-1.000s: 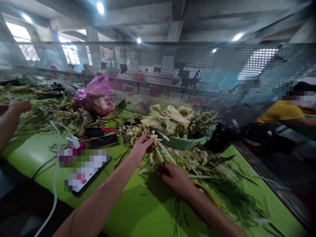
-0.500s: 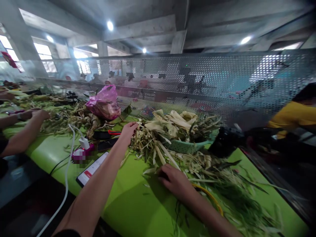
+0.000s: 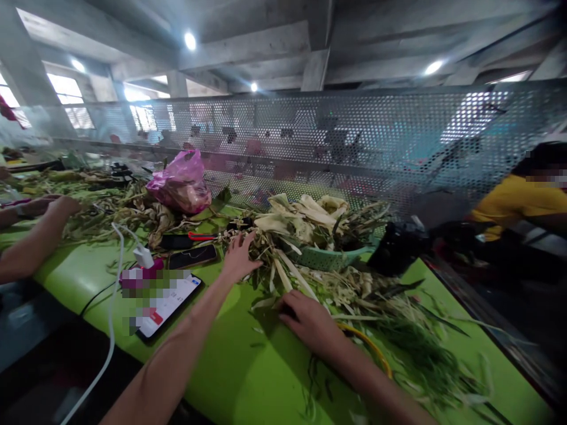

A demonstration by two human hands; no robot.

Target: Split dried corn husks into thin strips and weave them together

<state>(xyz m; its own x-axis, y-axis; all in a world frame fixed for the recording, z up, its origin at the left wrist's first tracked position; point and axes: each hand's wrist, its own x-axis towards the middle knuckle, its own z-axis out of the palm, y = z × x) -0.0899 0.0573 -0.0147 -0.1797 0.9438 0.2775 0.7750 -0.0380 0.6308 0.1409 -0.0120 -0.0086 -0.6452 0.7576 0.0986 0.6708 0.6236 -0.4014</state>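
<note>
While dried husks (image 3: 305,219) lie heaped in a green basket (image 3: 334,260), a person works bare-handed at a table (image 3: 239,354). The left hand (image 3: 239,258) is just left of the basket at the edge of the loose stems (image 3: 266,243), its fingers spread apart. The right hand (image 3: 312,323) is in front of the basket, by the lower end of some pale strips (image 3: 280,274), its fingers curled in; from where I stand, I cannot tell whether they grip anything. Beside the right forearm shows a yellow rim (image 3: 372,345), and green fronds (image 3: 425,354) spread in front of the basket and to its right. Just right of the basket is a black bag (image 3: 396,248). Left of the basket lie a red tool (image 3: 201,236), a dark phone (image 3: 194,257), a lit phone (image 3: 177,304) and a white plug (image 3: 143,257). Farther left of the basket, a pink bag (image 3: 181,183) stands near a co-worker's hand (image 3: 65,205). Behind the basket runs a perforated screen (image 3: 283,133); well to its right is a person in yellow (image 3: 516,200).
</note>
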